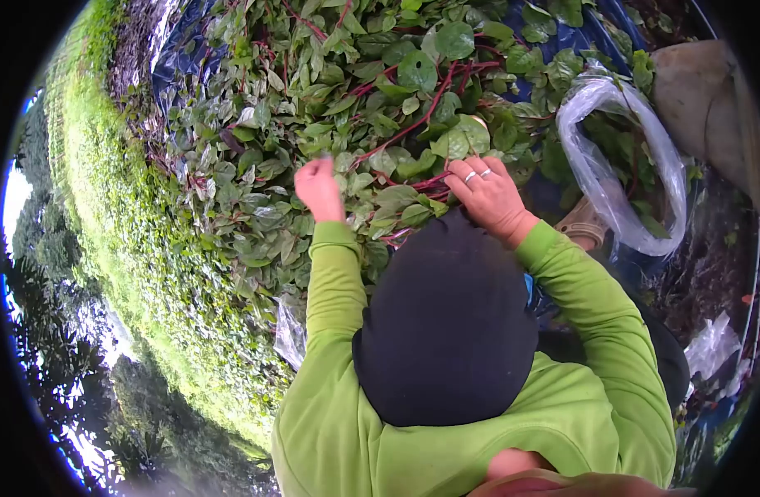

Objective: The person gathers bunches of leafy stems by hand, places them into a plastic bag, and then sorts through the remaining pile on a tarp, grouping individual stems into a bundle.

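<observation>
My right hand [489, 197], with rings on a finger, is closed around a bunch of red-purple stems [432, 184] with green leaves, like Malabar spinach. My left hand [319, 190] is closed in a fist to the left of the bunch, over the leaf pile. A small greyish blur shows at its fingertips; I cannot tell what it is. A large heap of leafy red-stemmed vines [314, 108] spreads under and beyond both hands. A dark, rounded cloth-covered shape [446, 323] sits between my green sleeves.
At the right stands an open clear plastic bag [572, 124] with leafy greens inside. Blue plastic sheeting [574, 37] lies under the heap. A tan shoe [580, 222] shows beside the bag, and a grey-brown sack [699, 103] is at far right. Crumpled clear plastic [713, 346] lies lower right.
</observation>
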{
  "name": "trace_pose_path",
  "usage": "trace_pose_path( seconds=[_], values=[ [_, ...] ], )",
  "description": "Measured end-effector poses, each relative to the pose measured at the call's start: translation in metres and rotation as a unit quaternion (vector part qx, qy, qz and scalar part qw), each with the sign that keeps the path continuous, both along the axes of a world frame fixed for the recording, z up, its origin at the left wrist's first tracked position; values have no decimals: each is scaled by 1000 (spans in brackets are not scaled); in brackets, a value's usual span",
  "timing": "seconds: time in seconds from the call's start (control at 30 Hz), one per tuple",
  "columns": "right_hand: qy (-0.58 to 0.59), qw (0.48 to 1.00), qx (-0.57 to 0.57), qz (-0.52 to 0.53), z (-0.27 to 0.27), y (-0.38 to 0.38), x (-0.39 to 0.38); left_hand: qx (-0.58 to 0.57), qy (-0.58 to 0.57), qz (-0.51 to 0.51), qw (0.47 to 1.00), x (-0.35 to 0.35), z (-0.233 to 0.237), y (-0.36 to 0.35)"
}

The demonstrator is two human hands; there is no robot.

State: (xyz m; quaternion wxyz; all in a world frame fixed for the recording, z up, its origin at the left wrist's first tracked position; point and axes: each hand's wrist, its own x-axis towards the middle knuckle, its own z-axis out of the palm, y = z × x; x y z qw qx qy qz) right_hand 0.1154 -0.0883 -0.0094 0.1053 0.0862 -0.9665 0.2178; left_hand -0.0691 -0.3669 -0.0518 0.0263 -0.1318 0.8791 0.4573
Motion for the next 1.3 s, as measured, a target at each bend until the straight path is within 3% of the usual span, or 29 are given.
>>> trace_pose_path(
  seconds=[0.03,0.07,0.1,0.17,0.23,0.27,0.3,0.33,0.43,0.57,0.6,0.63,0.67,0.7,0.73,0.77,0.83,0.87,0.93,0.97,1.03,1.13,1.23,1.27,1.3],
  values=[
    [7,1000,1,1,0,0,0,23,-25,51,998,-15,-3,-27],
    [15,1000,4,2,0,0,0,73,71,87,991,-23,-8,-30],
    [20,1000,6,2,-1,0,1,-57,15,137,989,-28,10,-23],
    [27,1000,-1,3,-2,-1,0,-53,12,-134,989,-21,34,4],
    [40,999,-1,10,-3,-2,-3,-19,-15,-363,931,-3,42,43],
    [47,999,2,14,-2,-2,-4,-99,-142,-400,900,9,48,76],
    [52,998,6,20,-2,-1,-4,-142,-183,-437,869,25,53,104],
    [50,999,8,14,-3,-1,-1,-159,-134,-506,837,36,40,117],
    [37,999,23,-7,-3,2,1,-8,-254,-440,861,43,11,132],
    [14,1000,26,0,-2,-1,0,-38,-2,-414,909,63,2,124],
    [12,1000,22,6,-2,-2,-1,-92,138,-346,923,56,11,119],
    [19,1000,18,5,-2,-3,0,-128,181,-235,947,40,16,103],
    [25,1000,16,5,-1,-2,1,-64,180,-137,972,18,17,74],
    [32,999,18,6,-1,1,2,206,44,143,967,-5,43,64],
    [35,999,19,8,-1,2,4,323,97,270,902,-24,48,40],
    [40,999,21,8,-2,2,3,366,91,356,855,-36,63,34],
    [50,998,18,16,-4,1,-1,367,9,193,910,-31,87,56],
    [51,998,14,22,-4,0,-2,327,-77,10,942,-20,75,68],
    [60,998,12,25,-5,-1,-3,164,-184,-334,910,13,69,115],
    [67,997,15,24,-4,0,-4,6,-249,-421,872,21,50,144],
    [64,998,22,16,-2,3,0,-4,-374,-448,812,39,29,181],
    [53,998,28,5,-5,4,1,176,-479,-367,778,47,24,200],
    [30,999,33,-7,-6,2,1,114,-266,-390,874,55,9,192],
    [24,999,24,-8,-7,1,1,110,-32,-356,927,52,-1,184],
    [18,1000,14,-11,-7,0,1,134,58,-265,953,38,-1,175]
  ],
)
